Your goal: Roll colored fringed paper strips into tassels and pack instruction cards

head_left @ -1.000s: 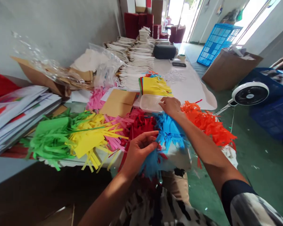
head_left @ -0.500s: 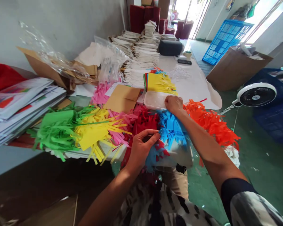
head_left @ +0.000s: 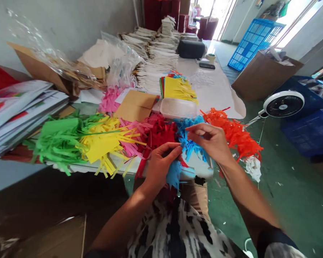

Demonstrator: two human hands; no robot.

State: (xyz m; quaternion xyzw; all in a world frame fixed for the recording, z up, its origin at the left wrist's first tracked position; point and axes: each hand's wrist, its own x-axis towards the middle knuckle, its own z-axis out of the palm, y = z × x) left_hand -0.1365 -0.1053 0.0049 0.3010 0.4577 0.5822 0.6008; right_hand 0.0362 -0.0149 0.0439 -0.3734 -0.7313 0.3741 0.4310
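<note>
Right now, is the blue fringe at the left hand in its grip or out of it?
In its grip: the left hand pinches a blue tip between thumb and fingers, and the blue fringe hangs below.

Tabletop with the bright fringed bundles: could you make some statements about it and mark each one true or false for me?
1. The left hand pinches a blue piece. True.
2. The right hand is inside the plastic tray. False: the right hand is outside the plastic tray, by the blue bundle.
3. The green bundle lies left of the yellow bundle in the picture. True.
4. The fan has a red rim. False: the fan has a white rim.
</note>
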